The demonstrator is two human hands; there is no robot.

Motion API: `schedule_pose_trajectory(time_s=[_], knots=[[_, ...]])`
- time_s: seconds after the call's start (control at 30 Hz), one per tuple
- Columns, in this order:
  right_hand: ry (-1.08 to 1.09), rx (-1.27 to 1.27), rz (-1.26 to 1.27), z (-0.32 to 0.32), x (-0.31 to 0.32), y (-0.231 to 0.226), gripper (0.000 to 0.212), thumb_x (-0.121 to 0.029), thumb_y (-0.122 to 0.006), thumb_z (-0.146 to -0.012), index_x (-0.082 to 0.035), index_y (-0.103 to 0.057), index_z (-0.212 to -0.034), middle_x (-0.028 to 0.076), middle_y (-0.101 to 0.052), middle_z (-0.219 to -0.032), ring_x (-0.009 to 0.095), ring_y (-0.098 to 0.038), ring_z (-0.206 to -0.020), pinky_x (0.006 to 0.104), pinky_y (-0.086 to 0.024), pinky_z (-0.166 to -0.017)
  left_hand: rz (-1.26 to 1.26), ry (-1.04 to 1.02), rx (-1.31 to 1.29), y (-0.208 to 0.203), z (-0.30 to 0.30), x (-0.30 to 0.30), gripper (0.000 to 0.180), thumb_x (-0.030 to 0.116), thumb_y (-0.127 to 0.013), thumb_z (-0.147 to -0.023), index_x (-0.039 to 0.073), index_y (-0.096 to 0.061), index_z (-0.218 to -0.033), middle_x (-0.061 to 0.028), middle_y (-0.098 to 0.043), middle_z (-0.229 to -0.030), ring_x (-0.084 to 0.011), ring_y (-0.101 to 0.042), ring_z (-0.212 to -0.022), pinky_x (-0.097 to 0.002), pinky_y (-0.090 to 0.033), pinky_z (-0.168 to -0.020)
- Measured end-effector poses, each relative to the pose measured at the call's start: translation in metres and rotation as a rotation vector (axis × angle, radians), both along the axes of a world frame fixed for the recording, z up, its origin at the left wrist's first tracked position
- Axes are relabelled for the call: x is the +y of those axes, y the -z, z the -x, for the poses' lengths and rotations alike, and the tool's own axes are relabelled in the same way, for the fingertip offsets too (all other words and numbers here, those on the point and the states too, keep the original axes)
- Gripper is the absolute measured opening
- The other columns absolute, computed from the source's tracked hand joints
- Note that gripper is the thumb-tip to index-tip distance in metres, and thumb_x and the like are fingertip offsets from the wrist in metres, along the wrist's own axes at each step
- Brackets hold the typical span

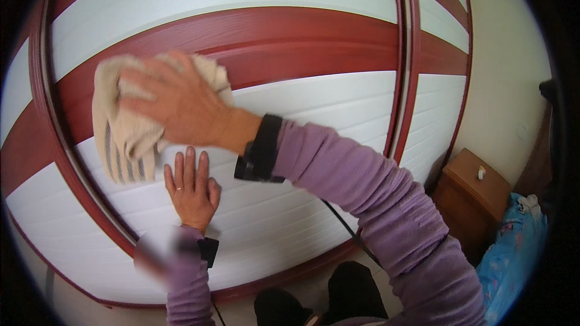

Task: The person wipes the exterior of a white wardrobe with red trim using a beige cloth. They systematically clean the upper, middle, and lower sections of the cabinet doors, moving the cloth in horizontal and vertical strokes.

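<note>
My right hand (pixel 181 102) presses a beige cloth (pixel 124 139) with dark stripes against the wardrobe door, its fingers spread over the bunched fabric. Under the cloth runs a dark red wooden band (pixel 302 45) across the door; the cloth's striped end hangs over the white panel (pixel 314 115) below. My left hand (pixel 192 193) lies flat on that white panel, just below the cloth, with fingers stretched out and nothing in them. A ring is on one of its fingers. Slight blur marks my right hand.
Red upright door frames (pixel 406 60) stand left and right of the panel. At the right are a brown wooden cabinet (pixel 471 187) with a small pale object on top and a blue patterned fabric (pixel 513 241). My dark-clad knees (pixel 356 293) show at the bottom.
</note>
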State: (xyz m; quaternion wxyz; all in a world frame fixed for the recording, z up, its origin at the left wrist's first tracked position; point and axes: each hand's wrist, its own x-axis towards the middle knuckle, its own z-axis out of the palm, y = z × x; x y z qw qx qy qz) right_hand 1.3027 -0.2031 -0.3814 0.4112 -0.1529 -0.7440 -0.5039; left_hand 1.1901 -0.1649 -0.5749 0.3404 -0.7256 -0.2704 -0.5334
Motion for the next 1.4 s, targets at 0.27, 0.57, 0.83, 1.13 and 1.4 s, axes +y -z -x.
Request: schedule_pose_trajectory(time_s=[0.27, 0.57, 0.83, 1.13, 1.4], knots=[[0.122, 0.441, -0.312, -0.199, -0.039, -0.089, 0.071, -0.023, -0.082, -0.065, -0.012, -0.056, -0.131, 0.019, -0.057, -0.134, 0.041, -0.055, -0.123, 0.0506, -0.043, -0.105, -0.038, -0.007, 0.01, -0.003, 0.005, -0.005, 0.054, 0.015, -0.054, -0.089, 0.011, -0.055, -0.142, -0.0129, -0.045, -0.153, -0.033, -0.037, -0.144, -0.0544, -0.02, -0.12], [0.286, 1.019, -0.081, -0.365, -0.09, -0.012, 0.061, -0.027, -0.064, -0.087, 0.004, -0.046, -0.137, 0.026, -0.051, -0.135, 0.043, -0.046, -0.128, 0.0465, -0.035, -0.11, -0.052, -0.024, -0.002, 0.0, 0.007, 0.0, 0.054, 0.014, -0.052, -0.09, 0.012, -0.053, -0.143, -0.0124, -0.044, -0.154, -0.0331, -0.036, -0.145, -0.0551, -0.02, -0.12], [0.763, 0.798, 0.071, -0.349, -0.098, 0.233, 0.062, -0.018, -0.062, -0.091, 0.003, -0.038, -0.144, 0.02, -0.046, -0.143, 0.034, -0.043, -0.134, 0.0437, -0.03, -0.115, -0.029, -0.003, 0.015, 0.001, 0.007, 0.0, 0.058, 0.011, -0.051, -0.089, 0.012, -0.048, -0.147, -0.0126, -0.039, -0.157, -0.0321, -0.03, -0.148, -0.0567, -0.017, -0.121], [0.186, 1.04, 0.034, -0.342, -0.085, 0.102, 0.074, -0.008, -0.061, -0.086, 0.005, -0.028, -0.151, 0.023, -0.039, -0.148, 0.035, -0.038, -0.139, 0.0414, -0.024, -0.118, -0.023, -0.006, -0.015, -0.001, 0.007, -0.003, 0.057, 0.013, -0.054, -0.087, 0.015, -0.053, -0.144, -0.0085, -0.041, -0.156, -0.0282, -0.033, -0.148, -0.0524, -0.02, -0.121], [0.2, 0.392, -0.078, -0.113, -0.019, -0.01, 0.075, -0.029, -0.081, -0.07, -0.012, -0.054, -0.138, 0.018, -0.046, -0.146, 0.039, -0.042, -0.136, 0.0522, -0.036, -0.107, 0.023, -0.01, -0.015, 0.004, 0.009, 0.001, 0.056, 0.014, -0.055, -0.087, 0.015, -0.055, -0.143, -0.0081, -0.04, -0.157, -0.0278, -0.031, -0.148, -0.0518, -0.019, -0.121]])
